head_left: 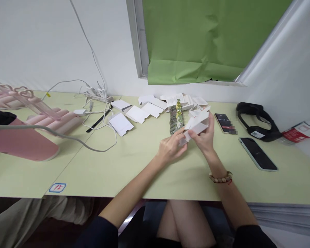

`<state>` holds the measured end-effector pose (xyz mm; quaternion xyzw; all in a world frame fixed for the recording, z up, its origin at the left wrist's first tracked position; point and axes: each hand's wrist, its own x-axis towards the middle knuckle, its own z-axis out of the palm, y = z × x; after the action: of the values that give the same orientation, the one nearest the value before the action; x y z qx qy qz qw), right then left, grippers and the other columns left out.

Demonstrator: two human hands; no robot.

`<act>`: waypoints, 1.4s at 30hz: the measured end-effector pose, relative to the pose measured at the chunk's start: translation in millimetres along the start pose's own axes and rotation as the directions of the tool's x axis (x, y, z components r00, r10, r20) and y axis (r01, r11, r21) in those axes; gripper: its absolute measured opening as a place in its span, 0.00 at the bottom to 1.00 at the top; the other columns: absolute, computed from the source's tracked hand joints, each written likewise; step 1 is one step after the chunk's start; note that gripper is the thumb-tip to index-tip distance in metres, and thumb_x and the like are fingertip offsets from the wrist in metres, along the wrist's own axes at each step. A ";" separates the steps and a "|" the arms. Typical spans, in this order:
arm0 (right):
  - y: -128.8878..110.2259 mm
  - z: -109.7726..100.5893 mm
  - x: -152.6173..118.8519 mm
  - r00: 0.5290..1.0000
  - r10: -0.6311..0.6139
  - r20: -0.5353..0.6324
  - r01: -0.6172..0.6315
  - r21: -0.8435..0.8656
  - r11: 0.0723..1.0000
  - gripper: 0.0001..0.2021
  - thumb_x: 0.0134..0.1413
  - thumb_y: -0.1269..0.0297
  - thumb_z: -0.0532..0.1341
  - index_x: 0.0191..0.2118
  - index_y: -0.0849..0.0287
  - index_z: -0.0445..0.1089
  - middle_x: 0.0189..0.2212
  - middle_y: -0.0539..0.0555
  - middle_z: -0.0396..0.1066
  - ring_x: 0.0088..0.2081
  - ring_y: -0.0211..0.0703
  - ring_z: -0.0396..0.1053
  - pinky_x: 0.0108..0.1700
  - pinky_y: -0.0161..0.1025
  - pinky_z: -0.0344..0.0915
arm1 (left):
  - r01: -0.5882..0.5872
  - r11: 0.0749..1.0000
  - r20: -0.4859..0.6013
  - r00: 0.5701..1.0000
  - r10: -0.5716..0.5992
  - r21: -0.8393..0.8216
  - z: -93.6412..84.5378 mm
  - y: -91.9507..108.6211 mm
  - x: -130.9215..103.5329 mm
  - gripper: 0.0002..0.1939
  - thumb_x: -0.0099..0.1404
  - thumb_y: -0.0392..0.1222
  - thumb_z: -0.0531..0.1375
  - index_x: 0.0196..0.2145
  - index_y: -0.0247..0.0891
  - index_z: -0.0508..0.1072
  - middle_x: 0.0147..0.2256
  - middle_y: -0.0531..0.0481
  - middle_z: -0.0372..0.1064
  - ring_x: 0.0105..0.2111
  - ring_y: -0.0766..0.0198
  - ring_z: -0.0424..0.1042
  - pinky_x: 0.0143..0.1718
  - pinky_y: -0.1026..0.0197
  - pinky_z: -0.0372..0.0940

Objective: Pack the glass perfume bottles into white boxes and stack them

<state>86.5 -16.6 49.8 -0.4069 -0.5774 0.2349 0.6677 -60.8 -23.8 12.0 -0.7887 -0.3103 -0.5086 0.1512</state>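
Note:
A small white cardboard box, with its flaps raised, is held above the table between both my hands. My left hand pinches its lower left end. My right hand grips its right side, thumb on the near face and fingers behind. Just beyond my left hand stands a clear package of green and yellow round pieces, beside a stack of dark grey-green round pieces whose kind I cannot make out. Flattened white boxes and a pile of white cartons lie behind.
At right lie a phone showing a timer, another phone, a black headset and a labelled bottle. Cables, a power strip and pink items occupy the left. A person's trouser leg shows below.

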 end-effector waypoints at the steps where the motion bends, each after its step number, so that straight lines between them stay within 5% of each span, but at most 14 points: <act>1: 1.7 -0.3 0.2 1.000 0.018 0.021 -0.019 0.004 1.000 0.40 0.33 0.55 0.67 0.57 0.47 0.54 0.60 0.55 0.51 0.51 0.52 0.62 0.43 0.44 0.68 | 0.041 0.999 -0.024 0.999 -0.041 -0.005 0.1 0.0 0.4 0.16 0.61 0.42 0.55 0.45 0.38 0.58 0.43 0.43 0.71 0.30 0.68 0.74 0.24 0.68 0.64; 6: 6.8 2.8 0.3 0.992 0.072 0.105 -0.078 0.058 0.995 0.37 0.42 0.51 0.61 0.60 0.45 0.50 0.62 0.52 0.46 0.44 0.48 0.67 0.36 0.40 0.68 | 0.222 0.973 -0.104 0.968 -0.227 -0.055 -0.2 -1.3 2.5 0.25 0.61 0.45 0.56 0.51 0.37 0.50 0.38 0.44 0.71 0.27 0.67 0.73 0.23 0.68 0.62; 12: 4.3 7.5 -3.7 0.985 0.092 0.146 -0.092 -0.006 0.996 0.38 0.44 0.57 0.61 0.61 0.41 0.46 0.61 0.51 0.48 0.31 0.35 0.67 0.28 0.34 0.67 | 0.324 0.939 -0.065 0.941 -0.333 -0.113 -2.3 -3.7 2.0 0.22 0.65 0.46 0.52 0.53 0.40 0.48 0.42 0.44 0.69 0.26 0.70 0.70 0.25 0.68 0.61; 23: 11.8 19.8 -11.2 0.978 -0.118 0.175 0.132 -0.072 0.989 0.45 0.47 0.54 0.61 0.63 0.53 0.30 0.55 0.62 0.56 0.52 0.48 0.63 0.51 0.49 0.63 | 0.396 0.822 0.098 0.915 -0.391 -0.409 -1.9 -9.4 5.1 0.27 0.67 0.51 0.45 0.61 0.47 0.43 0.56 0.44 0.56 0.49 0.61 0.64 0.45 0.57 0.64; 30: 16.7 17.2 -10.2 0.954 -0.266 0.139 0.294 -0.251 0.922 0.30 0.48 0.55 0.61 0.55 0.53 0.50 0.53 0.58 0.56 0.55 0.48 0.59 0.53 0.48 0.62 | 0.433 0.753 0.130 0.894 -0.429 -0.495 -1.0 -9.8 6.8 0.24 0.67 0.50 0.46 0.59 0.48 0.49 0.57 0.45 0.54 0.53 0.59 0.60 0.49 0.55 0.61; 37: 17.2 22.1 -17.1 0.947 -0.316 0.063 0.321 -0.227 0.919 0.21 0.46 0.60 0.61 0.46 0.55 0.56 0.47 0.59 0.61 0.44 0.44 0.67 0.34 0.38 0.69 | 0.425 0.763 0.139 0.900 -0.413 -0.487 -1.3 -10.5 7.3 0.24 0.68 0.47 0.45 0.60 0.47 0.48 0.56 0.44 0.55 0.54 0.60 0.59 0.51 0.55 0.59; 42: 14.8 25.3 -19.7 0.945 -0.318 0.071 0.326 -0.225 0.918 0.14 0.47 0.63 0.60 0.39 0.55 0.56 0.49 0.61 0.62 0.46 0.45 0.67 0.34 0.37 0.68 | 0.417 0.798 0.109 0.904 -0.413 -0.435 -2.4 -9.6 6.6 0.19 0.68 0.45 0.45 0.55 0.44 0.56 0.50 0.44 0.60 0.50 0.62 0.62 0.48 0.59 0.61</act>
<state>60.0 -16.9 26.3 -0.3784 -0.6710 0.0590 0.6349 -66.7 -15.6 18.2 -0.7172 -0.3501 -0.5833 -0.1511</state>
